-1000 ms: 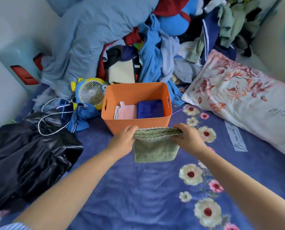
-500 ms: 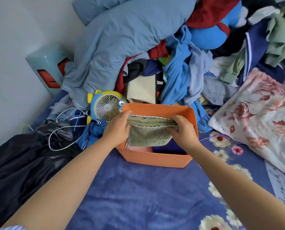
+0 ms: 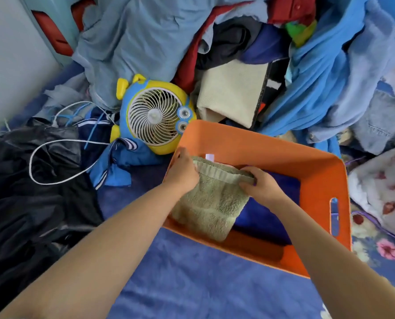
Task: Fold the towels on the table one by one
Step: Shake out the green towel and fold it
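A folded green towel (image 3: 209, 207) lies inside the orange basket (image 3: 316, 180), against its left side. My left hand (image 3: 182, 172) grips the towel's top left corner. At the top right corner, my right hand (image 3: 260, 184) pinches the towel's ribbed edge. A folded dark blue towel (image 3: 266, 216) sits in the basket to the right of the green one. A strip of a pale pink item (image 3: 210, 157) peeks out behind the green towel.
A yellow and blue toy-shaped fan (image 3: 154, 117) stands just behind the basket's left corner. A heap of clothes (image 3: 238, 54) fills the back. A black garment (image 3: 30, 192) with a white cord lies at left. A floral pillow (image 3: 385, 192) is at right, on the blue sheet (image 3: 192, 279).
Both hands carried the folded green towel from in front of the basket up over its rim and down inside it. The view has closed in on the basket.
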The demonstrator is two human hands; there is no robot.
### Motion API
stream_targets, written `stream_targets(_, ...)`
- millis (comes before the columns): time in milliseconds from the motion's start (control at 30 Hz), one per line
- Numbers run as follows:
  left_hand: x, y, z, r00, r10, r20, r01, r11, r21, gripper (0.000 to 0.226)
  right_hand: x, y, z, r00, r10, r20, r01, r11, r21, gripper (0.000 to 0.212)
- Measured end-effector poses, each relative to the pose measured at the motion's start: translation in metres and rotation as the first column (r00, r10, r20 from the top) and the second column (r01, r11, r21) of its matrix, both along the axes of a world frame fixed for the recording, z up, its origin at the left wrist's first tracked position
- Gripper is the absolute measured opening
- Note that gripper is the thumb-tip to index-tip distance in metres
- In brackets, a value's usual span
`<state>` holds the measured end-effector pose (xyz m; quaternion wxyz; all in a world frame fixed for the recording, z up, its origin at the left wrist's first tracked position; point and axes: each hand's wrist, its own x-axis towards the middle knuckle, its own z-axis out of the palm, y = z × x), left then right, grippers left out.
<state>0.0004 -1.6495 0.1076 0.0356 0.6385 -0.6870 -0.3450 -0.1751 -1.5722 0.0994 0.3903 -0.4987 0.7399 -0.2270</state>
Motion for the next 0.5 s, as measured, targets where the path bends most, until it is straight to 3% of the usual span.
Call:
stream_targets(133, -0.024, -0.020, -0.048, 0.978, 0.188, 0.086, -0.188, 0.982, -0.006, 0.041, -0.007, -0.033, -0.050, 0.994, -0.021, -0.112, 0.023, 1.000, 0.010, 0.032)
stream_targets(267, -0.041, -0.035, -0.083, 0.984, 0.102, 0.146, -0.084, 0.988, -0.128, 0.045, -0.010, -0.053, -0.084, 0.980, -0.095, -0.174, 0.087, 0.995, -0.050, 0.024)
stream_targets(500, -0.057, -0.059, -0.122, 0.968, 0.023, 0.249, 0.043, 0.966, -0.255, 0.035, -0.016, -0.069, -0.120, 0.966, -0.205, -0.158, 0.189, 0.976, -0.109, 0.030)
